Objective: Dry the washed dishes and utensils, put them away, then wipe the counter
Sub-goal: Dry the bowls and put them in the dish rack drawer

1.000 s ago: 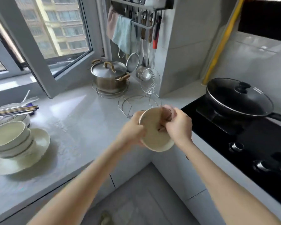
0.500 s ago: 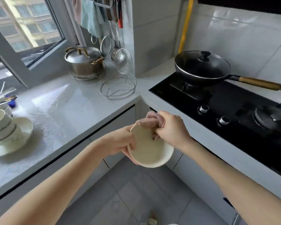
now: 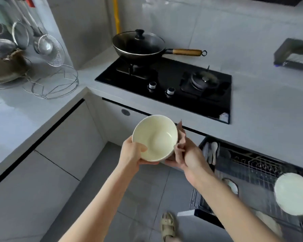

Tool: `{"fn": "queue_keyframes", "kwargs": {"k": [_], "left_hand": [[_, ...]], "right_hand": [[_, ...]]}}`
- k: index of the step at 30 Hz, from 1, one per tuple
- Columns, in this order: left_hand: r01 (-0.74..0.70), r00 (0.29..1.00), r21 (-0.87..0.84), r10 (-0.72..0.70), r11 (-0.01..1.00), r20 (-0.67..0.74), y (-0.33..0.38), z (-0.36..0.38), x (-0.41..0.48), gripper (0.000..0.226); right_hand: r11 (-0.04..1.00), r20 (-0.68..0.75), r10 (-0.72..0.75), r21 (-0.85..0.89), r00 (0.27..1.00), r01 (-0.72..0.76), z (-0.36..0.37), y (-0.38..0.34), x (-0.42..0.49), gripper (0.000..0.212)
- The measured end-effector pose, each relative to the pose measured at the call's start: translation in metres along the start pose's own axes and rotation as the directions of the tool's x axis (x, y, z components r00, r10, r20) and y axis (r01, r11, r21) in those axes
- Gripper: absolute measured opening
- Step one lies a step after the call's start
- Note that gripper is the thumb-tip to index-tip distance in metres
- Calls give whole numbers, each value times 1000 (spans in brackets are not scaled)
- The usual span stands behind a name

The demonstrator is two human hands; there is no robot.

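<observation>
OK, bowl point(image 3: 156, 137) is in the air over the floor point(image 3: 143, 194), between both hands, mouth tilted up toward the camera. Grip: left hand point(image 3: 131, 152) on the near-left rim, thumb inside; right hand point(image 3: 185, 154) presses a pink cloth point(image 3: 181, 135) against the outer right wall. The open drawer rack point(image 3: 252, 166) lies down and right, so the right hand is nearer. One white bowl point(image 3: 293, 193) sits in it.

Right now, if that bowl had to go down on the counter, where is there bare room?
Two bare patches: the left counter between the wire rack and its front edge, and the right counter between the hob and the grey object. Crowded: the back-left corner, with pot, strainers and rack.
</observation>
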State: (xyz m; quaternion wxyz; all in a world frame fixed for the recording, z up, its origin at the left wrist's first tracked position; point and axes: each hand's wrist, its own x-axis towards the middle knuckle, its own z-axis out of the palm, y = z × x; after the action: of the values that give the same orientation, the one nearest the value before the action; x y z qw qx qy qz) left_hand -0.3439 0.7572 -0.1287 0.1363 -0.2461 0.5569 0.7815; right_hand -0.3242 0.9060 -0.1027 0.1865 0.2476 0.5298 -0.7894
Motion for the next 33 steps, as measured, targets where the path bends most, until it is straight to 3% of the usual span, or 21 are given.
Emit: {"fn": "queue_keyframes", "kwargs": {"k": [1, 3, 5, 7, 8, 10, 15, 19, 21, 24, 29, 31, 33], "left_hand": [[-4, 1000, 5, 4, 1000, 3, -4, 11, 3, 49], [-5, 1000, 20, 4, 1000, 30, -13, 32, 10, 50], [10, 997, 59, -15, 998, 82, -23, 56, 15, 52], [25, 989, 103, -40, 994, 142, -35, 84, 17, 51], [32, 984, 121, -53, 992, 173, -45, 102, 19, 49], [37, 971, 197, -82, 980, 225, -69, 144, 23, 46], [77, 923, 337, -195, 938, 332, -131, 250, 26, 51], [127, 831, 395, -315, 910, 458, -180, 326, 31, 58], [124, 819, 403, -323, 907, 475, -204, 359, 35, 59], [167, 809, 415, -365, 894, 461, -235, 400, 36, 60], [165, 719, 678, -558, 716, 415, -278, 429, 47, 54], [216, 755, 679, -561, 701, 339, -286, 431, 55, 52], [242, 803, 671, -533, 701, 266, -289, 430, 64, 46]], "right_hand": [[999, 33, 11, -33, 999, -10, -18, 2, -9, 31], [966, 9, -28, -258, 1000, 29, -61, 6, -22, 27], [792, -77, -175, -604, 982, 94, -107, 2, -32, 62], [597, -59, -271, -794, 961, 120, -146, -7, -37, 80], [587, -41, -260, -800, 965, 124, -166, -14, -38, 86], [685, 4, -188, -716, 982, 134, -206, -27, -37, 96], [901, -21, -108, -426, 994, 89, -299, -55, -34, 84], [936, -112, -64, -350, 992, 21, -390, -70, -31, 73], [932, -148, -33, -362, 988, -23, -426, -78, -28, 79], [923, -222, -26, -381, 975, -62, -474, -89, -18, 69], [848, -331, 84, -472, 940, -242, -549, -79, -14, 72], [711, -393, 71, -625, 917, -323, -577, -64, -14, 78], [476, -434, 48, -782, 899, -403, -602, -44, -11, 84]]}}
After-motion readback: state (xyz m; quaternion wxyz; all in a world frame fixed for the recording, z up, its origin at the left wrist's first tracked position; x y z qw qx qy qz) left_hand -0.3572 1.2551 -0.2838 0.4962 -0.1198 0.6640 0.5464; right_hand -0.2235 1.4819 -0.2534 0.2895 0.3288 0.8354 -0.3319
